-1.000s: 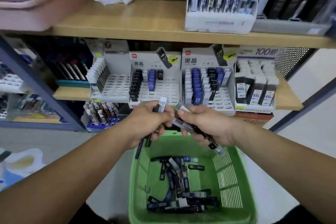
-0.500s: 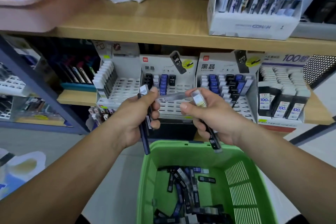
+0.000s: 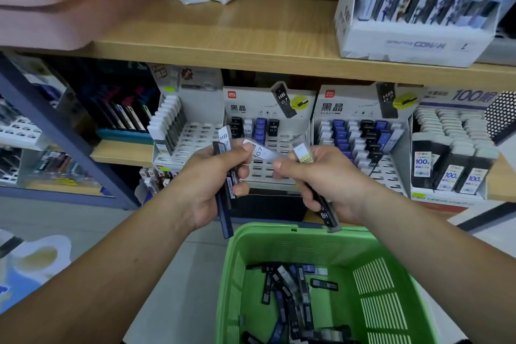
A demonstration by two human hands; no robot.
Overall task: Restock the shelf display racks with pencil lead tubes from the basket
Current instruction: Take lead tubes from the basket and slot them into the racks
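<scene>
While my left hand point(image 3: 220, 176) and right hand point(image 3: 329, 184) each grip several lead tubes point(image 3: 226, 215), I seem mid-sort; next, one needs a free slot in the middle rack point(image 3: 248, 112).

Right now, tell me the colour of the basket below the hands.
The basket is green; the head view shows it best.

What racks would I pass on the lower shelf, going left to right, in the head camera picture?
rack of white-capped tubes → mostly empty HB 0.7 rack → fuller rack of blue and black tubes → rack marked 100
</scene>
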